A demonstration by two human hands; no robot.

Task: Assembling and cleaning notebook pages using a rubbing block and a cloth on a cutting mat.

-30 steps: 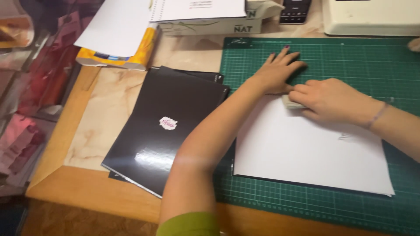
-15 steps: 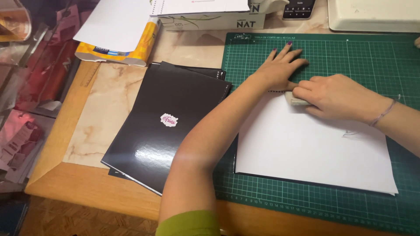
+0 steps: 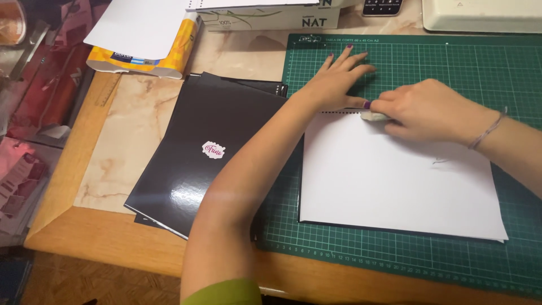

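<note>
Spread flat at centre frame, the left hand (image 3: pixel 339 82) pins the white punched sheet stack (image 3: pixel 395 175) on the green cutting mat (image 3: pixel 451 62), while a small pale eraser-like piece (image 3: pixel 374 116) is pinched by the right hand (image 3: pixel 426 110); loosened pressure could skew the sheets.

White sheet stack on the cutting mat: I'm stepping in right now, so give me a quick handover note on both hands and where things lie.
Left hand: flat, fingers spread on the green cutting mat, at the top edge of the white sheet stack.
Right hand: closed on a small pale eraser-like piece, pressed at that punched top edge.
Black glossy covers: stacked left of the mat, untouched.
Done: sheets lie squared on the mat.
Left: cannot tell.
</note>
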